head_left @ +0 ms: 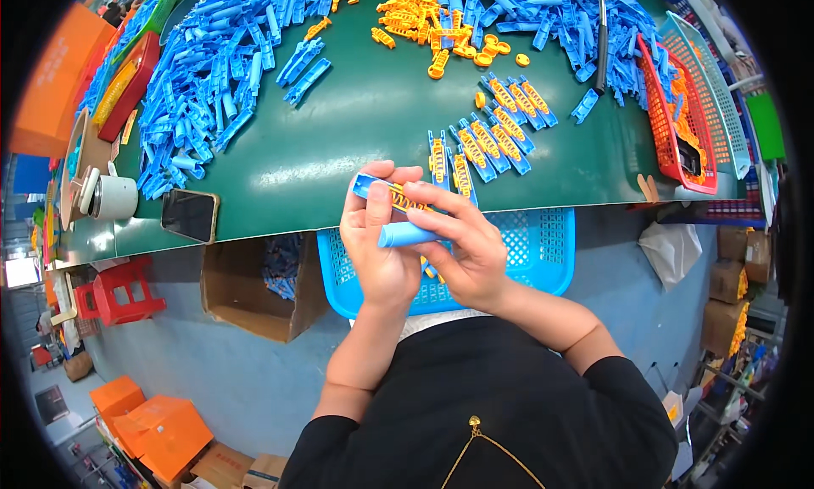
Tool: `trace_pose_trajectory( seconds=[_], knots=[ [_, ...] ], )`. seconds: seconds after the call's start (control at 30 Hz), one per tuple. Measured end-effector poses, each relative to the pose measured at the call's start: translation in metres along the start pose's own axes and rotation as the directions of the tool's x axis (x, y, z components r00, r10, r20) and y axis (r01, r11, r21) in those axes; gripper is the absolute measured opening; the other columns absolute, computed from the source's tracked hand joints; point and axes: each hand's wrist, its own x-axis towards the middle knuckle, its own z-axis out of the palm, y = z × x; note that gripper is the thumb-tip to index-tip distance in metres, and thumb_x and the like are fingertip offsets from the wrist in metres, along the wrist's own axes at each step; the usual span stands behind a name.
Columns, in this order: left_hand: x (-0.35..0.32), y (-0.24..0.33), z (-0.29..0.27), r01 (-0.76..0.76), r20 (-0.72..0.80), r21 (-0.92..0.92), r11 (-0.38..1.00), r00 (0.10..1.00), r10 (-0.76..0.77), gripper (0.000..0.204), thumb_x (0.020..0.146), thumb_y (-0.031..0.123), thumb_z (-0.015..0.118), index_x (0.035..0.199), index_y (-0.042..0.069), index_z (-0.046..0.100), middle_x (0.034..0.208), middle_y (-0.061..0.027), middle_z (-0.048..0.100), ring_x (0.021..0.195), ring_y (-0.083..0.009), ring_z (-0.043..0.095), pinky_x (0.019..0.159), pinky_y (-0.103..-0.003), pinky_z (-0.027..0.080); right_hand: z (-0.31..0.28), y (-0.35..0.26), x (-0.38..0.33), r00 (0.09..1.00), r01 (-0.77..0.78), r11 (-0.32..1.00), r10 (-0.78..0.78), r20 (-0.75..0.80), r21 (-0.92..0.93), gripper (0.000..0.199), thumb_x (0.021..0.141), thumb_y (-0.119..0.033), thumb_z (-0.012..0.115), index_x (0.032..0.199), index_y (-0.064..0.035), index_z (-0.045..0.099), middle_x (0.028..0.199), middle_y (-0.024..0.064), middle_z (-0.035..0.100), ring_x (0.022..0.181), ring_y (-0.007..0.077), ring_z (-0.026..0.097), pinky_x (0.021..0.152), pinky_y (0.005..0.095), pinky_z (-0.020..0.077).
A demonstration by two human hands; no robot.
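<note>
Above a blue plastic basket in front of the table edge, my two hands are close together. Fingers of my left hand curl around a blue plastic half shell with a yellow ribbed insert in it. Pinched in my right hand is a plain blue half shell, its rounded side up, just beside the first one. On the table beyond my right hand lie several blue shells with yellow inserts, in slanting rows. The fingers partly cover both held pieces.
Big heaps of blue shells cover the table's far left and far right, with yellow inserts between. A phone and a white mug sit near the left edge. A red basket stands right; a cardboard box is below.
</note>
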Motion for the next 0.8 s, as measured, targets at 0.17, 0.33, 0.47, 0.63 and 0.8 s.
trace_pose_trajectory(
  seconds=[0.17,0.33,0.47,0.63,0.8],
  knots=[
    [-0.002,-0.002,0.004,0.019,0.131,-0.127,0.992,0.991,-0.002,0.025,0.093,0.017,0.047,0.112,0.002,0.043,0.096,-0.0123,0.057,0.085,-0.0156,0.056,0.076,-0.029,0.048,0.003,0.002,-0.005,0.999,0.042,0.998,-0.043,-0.026,-0.04,0.033,0.076,0.002,0.065,0.108,-0.0009,0.06,0.116,0.02,0.055,0.11,0.0321,0.054,0.09,0.0371,0.0457],
    [-0.005,-0.004,0.01,0.051,0.176,-0.195,0.979,0.984,-0.016,0.022,0.094,0.017,0.044,0.112,0.004,0.041,0.095,-0.0119,0.054,0.084,-0.0159,0.054,0.077,-0.029,0.046,0.004,-0.001,-0.006,0.979,0.145,0.98,-0.162,-0.12,-0.138,0.032,0.072,0.005,0.066,0.103,-0.0005,0.062,0.112,0.0176,0.058,0.106,0.0354,0.057,0.087,0.0386,0.0492],
    [-0.012,-0.004,0.01,0.073,0.224,-0.228,0.971,0.974,-0.021,0.024,0.093,0.017,0.044,0.112,0.003,0.041,0.101,-0.0139,0.054,0.09,-0.0162,0.053,0.083,-0.029,0.044,-0.005,0.004,-0.006,0.931,0.324,0.919,-0.353,-0.099,-0.225,0.035,0.068,0.009,0.065,0.102,0.0023,0.061,0.11,0.0202,0.059,0.101,0.0357,0.06,0.082,0.0372,0.052],
    [-0.013,-0.002,0.013,0.06,0.203,-0.195,0.979,0.979,-0.019,0.034,0.094,0.019,0.046,0.121,-0.001,0.04,0.115,-0.0173,0.052,0.104,-0.0186,0.05,0.094,-0.033,0.038,-0.008,0.002,-0.004,0.97,0.153,0.964,-0.188,-0.153,-0.216,0.037,0.075,0.007,0.065,0.11,0.0031,0.056,0.113,0.0217,0.056,0.101,0.0303,0.06,0.082,0.0358,0.0501],
    [-0.004,0.001,-0.006,-0.13,0.14,0.026,0.991,0.982,0.125,0.045,0.088,0.019,0.06,0.124,-0.004,0.044,0.107,-0.0135,0.058,0.097,-0.0178,0.057,0.087,-0.03,0.044,-0.016,-0.015,0.006,0.939,-0.238,0.897,0.31,-0.146,0.372,0.038,0.078,0.003,0.062,0.116,0.0042,0.056,0.107,0.0136,0.054,0.103,0.0198,0.05,0.09,0.0301,0.04]
  ],
)
